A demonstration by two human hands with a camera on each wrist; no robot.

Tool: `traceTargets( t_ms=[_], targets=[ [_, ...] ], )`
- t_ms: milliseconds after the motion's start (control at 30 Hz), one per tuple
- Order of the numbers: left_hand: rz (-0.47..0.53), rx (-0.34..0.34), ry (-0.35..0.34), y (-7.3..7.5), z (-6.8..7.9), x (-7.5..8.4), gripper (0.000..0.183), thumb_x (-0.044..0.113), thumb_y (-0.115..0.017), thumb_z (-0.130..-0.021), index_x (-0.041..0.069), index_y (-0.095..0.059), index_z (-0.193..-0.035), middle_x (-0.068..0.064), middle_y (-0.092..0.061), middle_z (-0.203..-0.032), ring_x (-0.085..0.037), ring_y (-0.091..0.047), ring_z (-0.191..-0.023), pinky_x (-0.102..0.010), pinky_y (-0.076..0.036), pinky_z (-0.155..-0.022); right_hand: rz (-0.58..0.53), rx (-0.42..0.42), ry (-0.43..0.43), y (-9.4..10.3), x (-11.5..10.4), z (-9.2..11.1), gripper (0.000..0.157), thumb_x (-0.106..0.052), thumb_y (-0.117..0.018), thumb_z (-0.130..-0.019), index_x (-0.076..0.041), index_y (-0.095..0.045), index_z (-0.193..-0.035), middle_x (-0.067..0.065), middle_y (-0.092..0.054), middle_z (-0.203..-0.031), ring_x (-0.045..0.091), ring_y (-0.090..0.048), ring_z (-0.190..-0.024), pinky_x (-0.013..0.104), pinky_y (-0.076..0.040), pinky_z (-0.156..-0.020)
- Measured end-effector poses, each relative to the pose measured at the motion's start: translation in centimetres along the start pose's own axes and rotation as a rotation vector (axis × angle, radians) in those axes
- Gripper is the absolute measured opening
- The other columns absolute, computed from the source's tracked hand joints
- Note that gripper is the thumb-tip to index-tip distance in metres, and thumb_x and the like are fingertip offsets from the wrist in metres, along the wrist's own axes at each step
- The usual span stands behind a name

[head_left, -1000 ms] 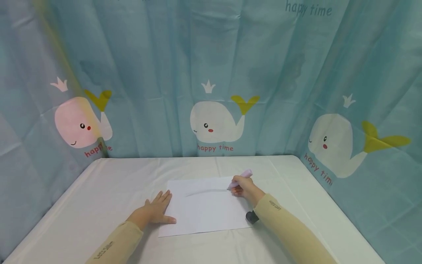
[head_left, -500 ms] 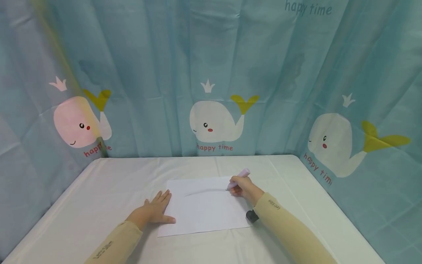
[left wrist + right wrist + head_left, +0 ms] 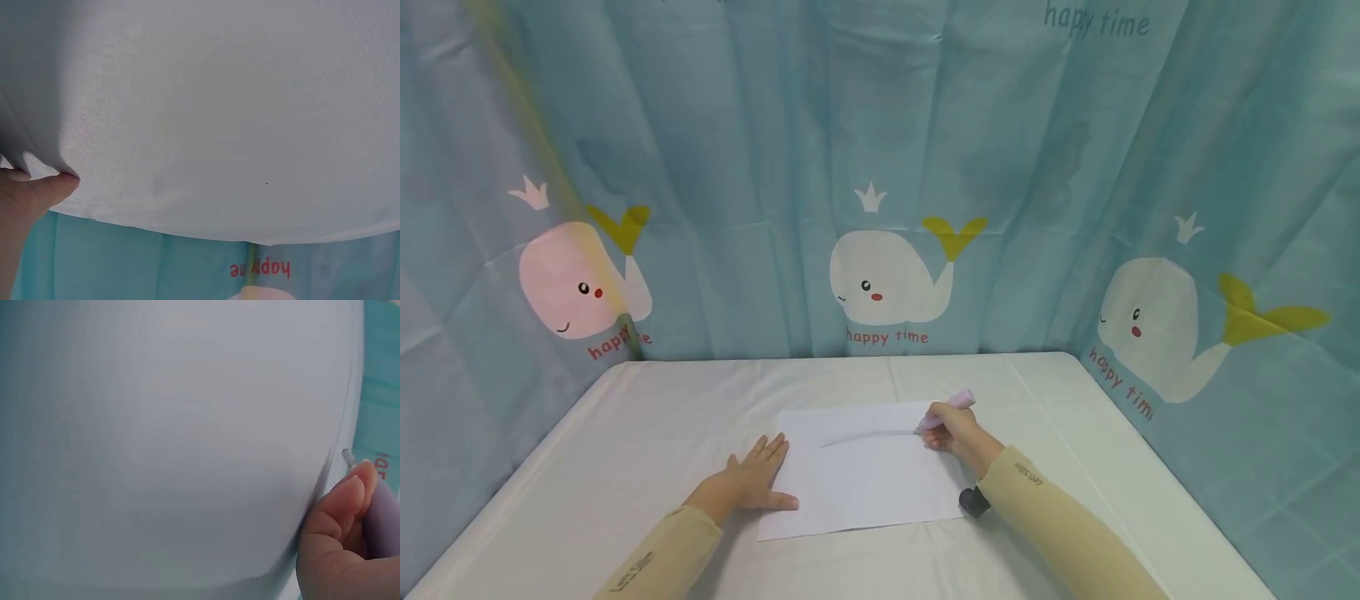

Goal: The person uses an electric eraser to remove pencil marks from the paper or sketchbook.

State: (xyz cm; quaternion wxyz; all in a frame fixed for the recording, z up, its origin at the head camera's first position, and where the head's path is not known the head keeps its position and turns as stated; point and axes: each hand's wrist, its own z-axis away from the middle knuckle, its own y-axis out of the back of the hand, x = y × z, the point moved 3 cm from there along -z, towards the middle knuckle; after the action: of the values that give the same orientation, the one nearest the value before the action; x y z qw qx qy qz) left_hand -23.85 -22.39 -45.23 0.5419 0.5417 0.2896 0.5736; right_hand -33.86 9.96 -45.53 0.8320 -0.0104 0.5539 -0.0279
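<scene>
A white sheet of paper [image 3: 865,487] lies on the table, with a faint grey curved line [image 3: 865,436] across its upper part. My left hand [image 3: 748,481] rests with spread fingers at the paper's left edge, thumb on the sheet. Toward the upper right of the paper, my right hand [image 3: 953,429] pinches a light purple pen [image 3: 961,399]. The pen leans to the right, its thin tip right at the line's right end. In the right wrist view the purple barrel [image 3: 382,519] shows behind the thumb and fingertips.
A white cloth covers the table [image 3: 647,433]. Behind and at both sides hangs a blue curtain [image 3: 737,275] with printed whales. A black round-ended device [image 3: 973,501] sits under the right wrist, over the paper's lower right corner.
The line looks the same length throughout. Over the last half second the pen's rear end has tipped slightly right and down, and the right wrist has shifted a little. The left hand stays in place.
</scene>
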Motion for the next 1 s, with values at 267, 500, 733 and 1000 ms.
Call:
traceTargets(
  t_ms=[267,500,733,1000],
  targets=[
    [-0.007,0.002,0.001,0.09,-0.21,0.12,0.109,0.057,-0.075,-0.075,-0.007,-0.026,-0.148,-0.026,-0.017,-0.157,-0.048,-0.009,-0.143,-0.077,-0.009,-0.100,0.074,-0.021,0.014,-0.25,-0.16,-0.34,0.013,-0.005,-0.059,-0.083,0.006,-0.059,-0.089,0.009,-0.058,-0.057,0.011,-0.054,-0.043,0.021,-0.047,-0.044],
    [0.010,0.002,0.014,0.09,-0.11,0.21,0.109,0.056,-0.076,-0.074,-0.008,-0.027,-0.148,-0.027,-0.018,-0.156,-0.048,-0.009,-0.143,-0.077,-0.008,-0.101,0.095,-0.022,0.012,-0.43,-0.04,-0.09,0.014,-0.007,-0.060,-0.084,0.005,-0.058,-0.089,0.008,-0.058,-0.058,0.011,-0.054,-0.045,0.020,-0.048,-0.047],
    [0.012,0.014,-0.010,-0.21,0.12,-0.23,0.109,0.058,-0.075,-0.075,-0.008,-0.027,-0.148,-0.026,-0.018,-0.156,-0.048,-0.009,-0.143,-0.078,-0.009,-0.099,0.106,-0.036,0.001,-0.54,0.05,-0.24,0.016,-0.009,-0.060,-0.085,0.005,-0.059,-0.092,0.007,-0.058,-0.058,0.011,-0.054,-0.045,0.021,-0.047,-0.046],
    [0.019,0.014,-0.021,-0.03,0.45,-0.06,0.109,0.058,-0.074,-0.075,-0.009,-0.027,-0.147,-0.027,-0.018,-0.156,-0.049,-0.010,-0.143,-0.078,-0.010,-0.099,0.041,-0.033,-0.002,-0.44,-0.03,-0.53,0.016,-0.008,-0.058,-0.085,0.006,-0.056,-0.094,0.008,-0.058,-0.059,0.012,-0.054,-0.046,0.021,-0.047,-0.046]
  ],
)
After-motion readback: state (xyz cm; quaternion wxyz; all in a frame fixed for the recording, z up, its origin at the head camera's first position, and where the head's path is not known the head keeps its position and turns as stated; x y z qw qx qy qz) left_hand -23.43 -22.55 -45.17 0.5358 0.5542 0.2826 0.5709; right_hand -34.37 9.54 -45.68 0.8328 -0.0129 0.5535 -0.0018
